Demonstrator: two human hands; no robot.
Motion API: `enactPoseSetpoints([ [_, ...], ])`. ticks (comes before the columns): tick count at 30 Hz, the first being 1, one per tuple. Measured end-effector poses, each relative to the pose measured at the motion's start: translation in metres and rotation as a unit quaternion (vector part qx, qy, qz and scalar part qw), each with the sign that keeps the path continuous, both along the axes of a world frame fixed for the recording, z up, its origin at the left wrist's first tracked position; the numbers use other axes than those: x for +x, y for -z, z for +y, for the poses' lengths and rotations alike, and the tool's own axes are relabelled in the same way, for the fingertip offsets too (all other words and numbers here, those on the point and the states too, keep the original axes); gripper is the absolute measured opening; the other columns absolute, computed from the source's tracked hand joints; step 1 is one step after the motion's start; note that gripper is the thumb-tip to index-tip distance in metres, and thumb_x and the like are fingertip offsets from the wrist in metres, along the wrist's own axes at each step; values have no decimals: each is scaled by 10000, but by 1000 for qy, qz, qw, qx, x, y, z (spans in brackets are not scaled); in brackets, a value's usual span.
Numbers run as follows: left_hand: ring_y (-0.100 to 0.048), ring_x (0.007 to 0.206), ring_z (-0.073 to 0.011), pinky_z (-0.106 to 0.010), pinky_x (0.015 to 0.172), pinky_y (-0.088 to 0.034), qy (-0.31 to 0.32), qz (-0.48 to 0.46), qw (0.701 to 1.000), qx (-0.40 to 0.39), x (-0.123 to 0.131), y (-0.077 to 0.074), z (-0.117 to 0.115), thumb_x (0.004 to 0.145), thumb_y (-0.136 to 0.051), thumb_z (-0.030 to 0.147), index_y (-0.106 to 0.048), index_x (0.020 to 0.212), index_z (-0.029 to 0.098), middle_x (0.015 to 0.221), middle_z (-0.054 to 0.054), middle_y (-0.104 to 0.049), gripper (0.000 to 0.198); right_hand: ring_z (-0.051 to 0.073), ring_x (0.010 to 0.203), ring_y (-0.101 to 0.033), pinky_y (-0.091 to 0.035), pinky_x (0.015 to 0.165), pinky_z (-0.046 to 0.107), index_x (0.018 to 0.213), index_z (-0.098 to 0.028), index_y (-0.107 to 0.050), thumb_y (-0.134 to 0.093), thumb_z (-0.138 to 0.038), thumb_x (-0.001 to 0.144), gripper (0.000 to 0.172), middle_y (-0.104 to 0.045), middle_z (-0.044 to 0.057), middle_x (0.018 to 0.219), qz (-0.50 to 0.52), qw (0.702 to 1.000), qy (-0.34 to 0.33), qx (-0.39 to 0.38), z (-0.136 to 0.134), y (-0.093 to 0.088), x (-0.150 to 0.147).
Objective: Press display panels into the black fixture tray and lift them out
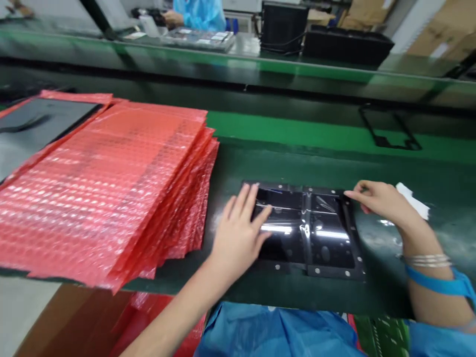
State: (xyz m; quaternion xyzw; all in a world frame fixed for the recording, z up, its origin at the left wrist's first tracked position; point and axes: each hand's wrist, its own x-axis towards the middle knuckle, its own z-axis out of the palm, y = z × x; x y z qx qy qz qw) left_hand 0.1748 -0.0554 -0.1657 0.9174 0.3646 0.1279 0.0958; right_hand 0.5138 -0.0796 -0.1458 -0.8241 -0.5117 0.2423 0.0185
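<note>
Head view looks down on a dark green workbench [390, 297] where a black framed panel [320, 238] lies flat near the front edge, its glossy face covered by a wrinkled clear film [316, 208]. The left hand [240, 235] lies open and flat on the panel's left part, fingers spread and pressing down, gripping nothing. The right hand [379, 201] is at the panel's upper right corner, thumb and forefinger pinched together there, seemingly on the edge of the film, though motion blur makes that hard to confirm. A white scrap [412, 198] lies on the bench just behind that hand, and silver bangles [427, 260] with a blue cuff sit on the wrist. Left of the panel, just beside it, is a fanned stack of red bubble-wrap bags [107, 193]. A black frame [390, 129] lies farther back on the green belt. Across the line, a person in a blue gown [199, 12] works at the far bench.
</note>
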Motion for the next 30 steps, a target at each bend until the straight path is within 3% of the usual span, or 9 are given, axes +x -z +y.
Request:
enactPoseSetpoints([
  [5, -298, 1490, -311, -510, 1193, -343, 248, 7, 967, -52, 77, -1, -35, 931, -573, 474, -535, 1424, 186, 1592, -119, -359, 572, 196, 567, -591, -352, 574, 295, 716, -248, -471, -632, -625, 803, 420, -581, -28, 476, 1, 1000, -16, -17, 16, 9, 4],
  [9, -314, 1483, -312, -501, 1203, -346, 291, 47, 952, -75, 101, 3, -40, 976, -451, 489, -550, 1418, 179, 1579, -97, -382, 549, 197, 563, -589, -319, 569, 299, 691, -247, -464, -706, -610, 762, 442, -549, -36, 433, 6, 999, -23, -35, 26, 9, 3],
  [16, -323, 1480, -313, -496, 1199, -332, 271, 70, 959, -39, 107, 2, -46, 986, -469, 412, -580, 1377, 148, 1550, -128, -439, 484, 184, 513, -573, -315, 571, 302, 699, -243, -477, -756, -546, 752, 415, -546, -38, 422, 43, 997, -17, -61, 33, 4, 4],
  [21, -482, 1379, -304, -511, 1161, -369, 263, 12, 963, -52, 107, 2, -33, 963, -533, 433, -626, 1318, 191, 1463, -118, -553, 441, 205, 607, -606, -321, 590, 300, 711, -250, -464, -712, -538, 792, 389, -568, -38, 454, 49, 998, 27, 39, 13, 13, -1],
  [26, -553, 1264, -307, -568, 1114, -363, 26, -54, 998, 5, 102, 2, 5, 980, -490, 337, -593, 1342, 233, 1295, -128, -658, 391, 210, 714, -627, -337, 622, 290, 719, -247, -482, -561, -526, 882, 333, -613, -21, 541, 77, 978, 109, 157, -2, 22, 0],
  [30, -571, 1167, -340, -566, 1056, -387, -13, -49, 999, 17, 101, 4, 20, 945, -540, 406, -611, 1266, 166, 1179, -152, -664, 407, 191, 627, -586, -334, 619, 291, 714, -245, -492, -592, -450, 836, 259, -584, -32, 519, 136, 957, 135, 218, -2, 23, -3],
])
